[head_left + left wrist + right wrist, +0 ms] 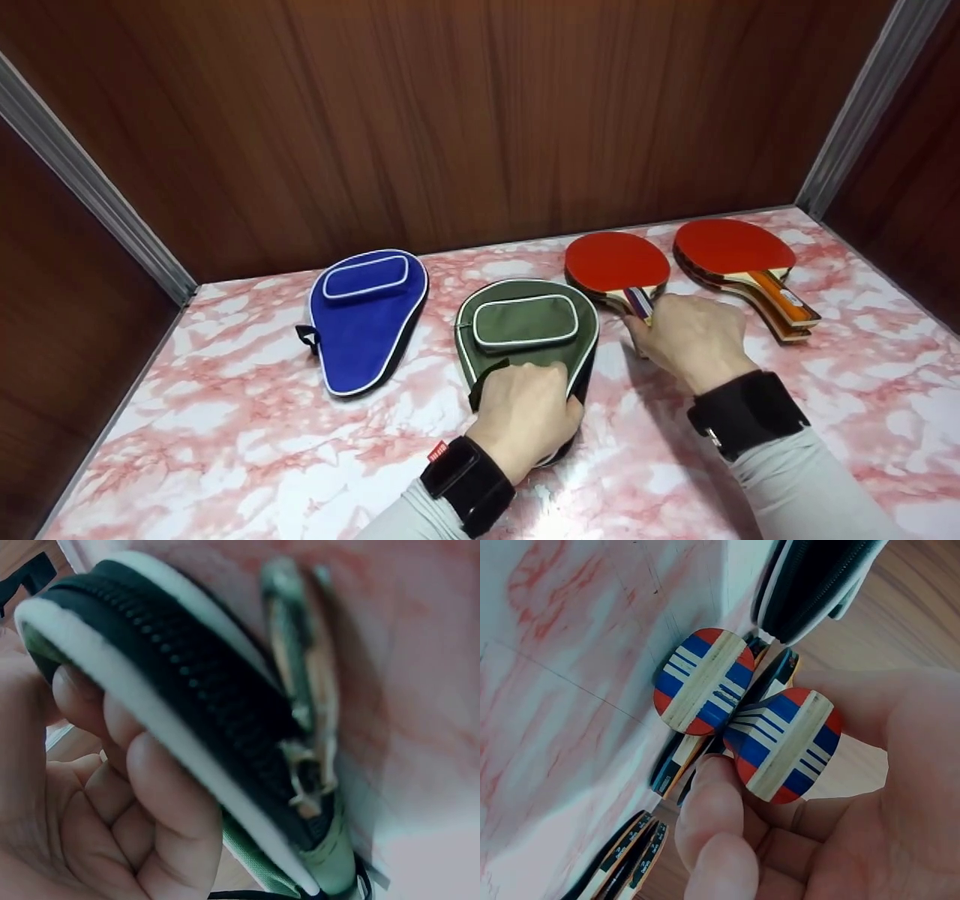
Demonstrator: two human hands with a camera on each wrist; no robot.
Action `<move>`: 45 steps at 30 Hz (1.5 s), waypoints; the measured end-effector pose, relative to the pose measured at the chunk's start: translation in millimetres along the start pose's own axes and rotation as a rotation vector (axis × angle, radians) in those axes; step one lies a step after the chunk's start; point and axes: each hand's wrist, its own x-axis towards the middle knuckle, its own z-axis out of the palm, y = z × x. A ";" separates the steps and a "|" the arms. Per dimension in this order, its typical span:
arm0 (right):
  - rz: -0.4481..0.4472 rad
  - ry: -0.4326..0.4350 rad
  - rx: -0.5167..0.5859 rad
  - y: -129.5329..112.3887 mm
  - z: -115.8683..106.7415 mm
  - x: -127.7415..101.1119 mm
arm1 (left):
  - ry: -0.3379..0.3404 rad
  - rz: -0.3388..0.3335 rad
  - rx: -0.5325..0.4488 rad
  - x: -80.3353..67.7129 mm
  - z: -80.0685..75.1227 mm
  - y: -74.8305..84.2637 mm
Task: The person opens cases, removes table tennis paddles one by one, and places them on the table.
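My left hand grips the narrow lower end of a green table tennis paddle case. The left wrist view shows curled fingers against the case's white-piped edge, beside a black zipper with a metal pull. To the right, my right hand pinches the handle of the upper red paddle in a stacked pair. Up close, the held handle has a red, blue and white striped end. The lower paddle's handle lies right beside it, between it and the table.
A blue paddle case with a black strap lies at the left. At the far right is another stacked pair of red paddles with orange-brown handles. A wood-grain panel stands behind the pink-and-white marbled table.
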 end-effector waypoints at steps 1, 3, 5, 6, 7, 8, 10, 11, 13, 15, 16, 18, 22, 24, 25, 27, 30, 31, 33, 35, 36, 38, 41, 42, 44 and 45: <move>-0.001 -0.001 -0.002 0.0 -0.3 0.1 | 0.005 0.000 0.005 -0.3 0.7 0.4; -0.001 -0.006 -0.007 -0.2 -0.7 0.4 | 0.009 -0.001 0.013 -1.1 1.1 1.7; -0.004 -0.012 -0.016 -0.4 -0.8 0.2 | 0.001 -0.002 0.016 -1.8 1.0 2.9; -0.007 -0.012 -0.020 -0.8 -0.6 0.0 | -0.006 -0.001 0.015 -2.1 0.9 3.3; -0.009 -0.012 -0.024 -1.1 -0.4 -0.3 | -0.014 0.002 0.011 -2.6 0.3 3.4; -0.011 -0.011 -0.027 -1.6 -0.2 -0.7 | -0.024 0.006 0.002 -3.2 -0.8 3.2; -0.015 -0.005 -0.029 -2.0 -0.4 -1.2 | -0.055 0.029 -0.021 -6.2 -5.2 1.8; -0.016 -0.001 -0.028 -2.3 -0.8 -1.5 | -0.071 0.046 -0.036 -8.6 -8.3 0.4; -0.012 0.009 -0.027 -3.2 -2.3 -1.8 | -0.109 0.103 -0.049 -15.7 -15.9 -4.6; -0.008 0.029 -0.035 -4.7 -4.3 -1.6 | -0.144 0.172 -0.057 -25.7 -24.1 -12.5; -0.007 0.040 -0.045 -5.9 -5.6 -1.5 | -0.149 0.211 -0.057 -31.2 -27.4 -17.4; -0.015 0.077 -0.071 -9.1 -7.2 -1.6 | -0.142 0.283 -0.055 -42.0 -31.8 -28.0; -0.052 0.123 -0.099 -15.7 -8.5 -3.3 | -0.094 0.364 -0.076 -55.5 -28.0 -42.4; -0.086 0.151 -0.091 -18.6 -6.7 -6.5 | -0.076 0.372 -0.077 -57.7 -23.6 -43.3; -0.105 0.163 -0.085 -19.9 -5.2 -8.7 | -0.070 0.369 -0.072 -57.7 -21.6 -42.6; -0.149 0.202 -0.074 -22.1 -1.0 -14.5 | -0.062 0.353 -0.047 -56.5 -18.4 -40.6; -0.205 0.271 -0.061 -24.0 6.3 -23.1 | -0.064 0.330 -0.010 -49.8 -15.0 -41.4; -0.220 0.288 -0.059 -24.4 8.2 -25.2 | -0.074 0.321 -0.007 -46.5 -14.1 -43.0; -0.238 0.311 -0.055 -25.6 11.6 -28.1 | -0.100 0.302 -0.009 -39.2 -12.0 -47.8; -0.251 0.319 -0.056 -27.0 13.8 -29.4 | -0.121 0.285 -0.024 -31.6 -9.6 -53.2; -0.256 0.320 -0.058 -27.8 14.5 -29.7 | -0.128 0.279 -0.030 -28.0 -8.1 -55.7; -0.260 0.313 -0.061 -29.4 15.5 -30.2 | -0.135 0.268 -0.036 -21.0 -4.5 -60.1; -0.263 0.307 -0.064 -31.3 16.6 -30.8 | -0.129 0.257 -0.038 -11.0 0.8 -64.9; -0.262 0.305 -0.063 -31.8 17.0 -31.0 | -0.127 0.252 -0.039 -7.9 2.5 -66.3; -0.261 0.302 -0.062 -32.5 17.9 -31.5 | -0.120 0.240 -0.044 -2.5 5.3 -69.3; -0.260 0.297 -0.062 -32.7 18.5 -31.8 | -0.119 0.232 -0.048 -0.1 6.6 -70.8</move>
